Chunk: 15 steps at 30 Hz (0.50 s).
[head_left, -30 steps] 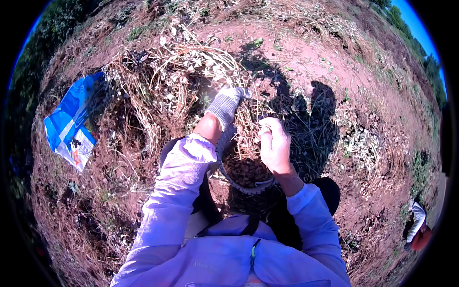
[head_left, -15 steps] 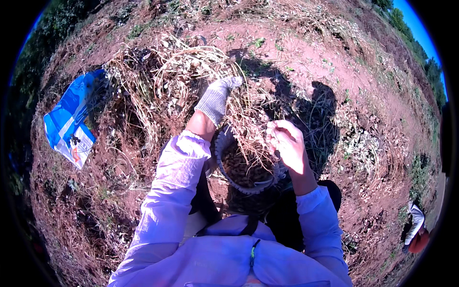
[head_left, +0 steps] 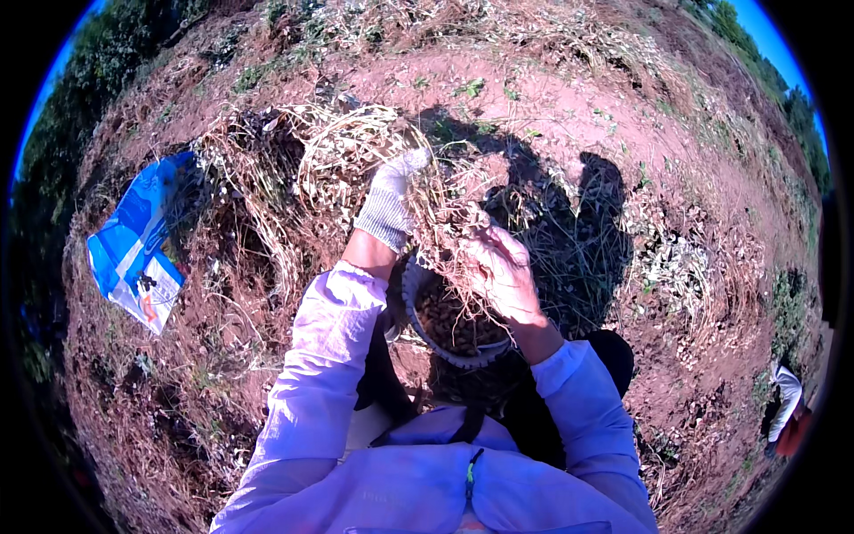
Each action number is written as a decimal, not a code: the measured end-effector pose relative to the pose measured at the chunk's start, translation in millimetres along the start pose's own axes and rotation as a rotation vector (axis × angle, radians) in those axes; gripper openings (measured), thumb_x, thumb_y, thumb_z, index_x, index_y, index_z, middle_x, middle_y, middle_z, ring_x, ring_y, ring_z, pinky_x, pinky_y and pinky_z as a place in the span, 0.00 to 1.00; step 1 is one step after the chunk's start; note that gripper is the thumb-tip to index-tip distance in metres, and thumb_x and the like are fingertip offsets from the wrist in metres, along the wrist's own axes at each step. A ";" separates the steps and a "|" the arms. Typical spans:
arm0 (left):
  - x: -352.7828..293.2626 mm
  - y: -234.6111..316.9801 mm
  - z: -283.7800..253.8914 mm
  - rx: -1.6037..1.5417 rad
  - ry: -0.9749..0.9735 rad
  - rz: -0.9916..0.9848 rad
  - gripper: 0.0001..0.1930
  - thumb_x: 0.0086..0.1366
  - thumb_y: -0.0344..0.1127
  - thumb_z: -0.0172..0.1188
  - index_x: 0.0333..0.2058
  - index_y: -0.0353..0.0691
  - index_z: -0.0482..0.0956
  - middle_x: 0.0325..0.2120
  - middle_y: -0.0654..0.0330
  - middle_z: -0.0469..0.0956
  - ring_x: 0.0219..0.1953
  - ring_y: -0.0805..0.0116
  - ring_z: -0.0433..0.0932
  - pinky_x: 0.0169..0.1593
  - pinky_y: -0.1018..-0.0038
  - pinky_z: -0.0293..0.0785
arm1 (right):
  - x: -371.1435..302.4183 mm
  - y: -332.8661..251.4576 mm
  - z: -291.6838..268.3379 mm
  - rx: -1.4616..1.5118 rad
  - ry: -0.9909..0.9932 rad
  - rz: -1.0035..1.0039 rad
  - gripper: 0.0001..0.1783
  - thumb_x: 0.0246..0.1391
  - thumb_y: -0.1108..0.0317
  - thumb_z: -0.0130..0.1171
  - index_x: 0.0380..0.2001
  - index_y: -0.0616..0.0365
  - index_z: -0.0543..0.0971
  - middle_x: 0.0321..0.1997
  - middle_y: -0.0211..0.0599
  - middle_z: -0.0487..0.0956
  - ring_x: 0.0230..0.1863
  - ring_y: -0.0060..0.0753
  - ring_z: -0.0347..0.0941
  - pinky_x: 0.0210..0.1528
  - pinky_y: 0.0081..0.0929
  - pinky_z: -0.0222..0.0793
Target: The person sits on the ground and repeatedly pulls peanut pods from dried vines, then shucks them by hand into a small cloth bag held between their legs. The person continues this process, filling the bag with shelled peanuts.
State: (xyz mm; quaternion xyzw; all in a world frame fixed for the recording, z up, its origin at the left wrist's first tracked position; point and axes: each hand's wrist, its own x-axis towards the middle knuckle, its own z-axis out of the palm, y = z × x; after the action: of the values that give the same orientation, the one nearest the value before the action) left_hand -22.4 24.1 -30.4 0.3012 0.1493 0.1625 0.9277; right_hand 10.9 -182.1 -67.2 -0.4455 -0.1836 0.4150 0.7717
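Observation:
My left hand [head_left: 391, 196], in a pale knitted glove, is closed round the stems of a bunch of dried peanut plants [head_left: 440, 222]. The roots hang down toward me over a round bucket [head_left: 414, 298] with a pale, ridged rim. Inside the bucket lie many peanuts [head_left: 445, 320] in their shells, partly covered by the roots. My bare right hand [head_left: 505, 274] is at the root end, its fingers bent in among the roots. Whatever small piece sits between those fingertips is hidden.
A heap of dry plants [head_left: 267, 178] lies beyond my left arm. Farther left is a blue and white bag [head_left: 133, 245]. More dry vines [head_left: 569, 258] lie in my shadow at the right. Another person [head_left: 787, 400] is partly visible at the far right edge.
My right hand has moved left and inward, from the edge of the roots into them. My left hand with the bunch has shifted slightly left.

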 end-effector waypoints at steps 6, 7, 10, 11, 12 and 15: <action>1.6 12.9 -10.6 0.088 0.030 0.171 0.07 0.63 0.36 0.54 0.34 0.38 0.76 0.25 0.62 0.78 0.26 0.70 0.77 0.30 0.75 0.75 | -1.5 -4.6 2.6 0.503 0.023 0.019 0.12 0.55 0.61 0.48 0.21 0.53 0.66 0.22 0.30 0.69 0.18 0.22 0.63 0.15 0.17 0.57; -1.1 12.7 -11.0 0.113 0.010 0.214 0.08 0.63 0.36 0.53 0.35 0.38 0.76 0.27 0.61 0.78 0.28 0.68 0.78 0.32 0.74 0.76 | -5.5 -17.0 12.0 0.375 0.106 0.025 0.09 0.55 0.63 0.48 0.24 0.54 0.68 0.22 0.31 0.70 0.17 0.21 0.63 0.15 0.16 0.57; -1.5 10.4 -17.1 0.155 -0.001 0.301 0.13 0.63 0.36 0.53 0.42 0.34 0.75 0.35 0.53 0.79 0.34 0.62 0.79 0.38 0.68 0.77 | -1.2 -12.1 8.1 0.113 0.096 0.022 0.10 0.55 0.75 0.49 0.41 0.62 0.72 0.28 0.34 0.75 0.20 0.19 0.67 0.14 0.15 0.58; 4.1 8.7 -23.1 0.134 0.009 0.277 0.14 0.63 0.37 0.53 0.43 0.34 0.74 0.36 0.53 0.79 0.34 0.62 0.79 0.39 0.68 0.77 | 0.8 -5.9 3.2 0.030 0.023 0.003 0.11 0.54 0.76 0.50 0.42 0.63 0.71 0.28 0.35 0.75 0.20 0.19 0.67 0.14 0.14 0.58; 1.8 9.5 -18.6 0.115 0.026 0.254 0.15 0.62 0.37 0.53 0.44 0.34 0.74 0.36 0.53 0.79 0.34 0.61 0.79 0.39 0.69 0.77 | 1.1 -3.2 3.8 -0.051 -0.051 -0.011 0.11 0.54 0.77 0.52 0.42 0.63 0.71 0.28 0.35 0.75 0.20 0.19 0.68 0.14 0.14 0.59; -11.7 7.3 -18.5 0.167 -0.024 0.305 0.16 0.62 0.39 0.53 0.45 0.34 0.73 0.36 0.53 0.78 0.36 0.61 0.79 0.41 0.69 0.76 | 4.7 0.5 13.8 -0.159 -0.079 0.090 0.18 0.55 0.78 0.51 0.50 0.63 0.67 0.39 0.41 0.74 0.27 0.24 0.72 0.24 0.18 0.69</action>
State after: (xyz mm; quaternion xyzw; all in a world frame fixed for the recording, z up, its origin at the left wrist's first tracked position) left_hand -41.4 34.6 -38.2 0.3983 0.1037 0.2847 0.8657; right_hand 4.4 -170.9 -60.6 -0.4965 -0.2261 0.4508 0.7065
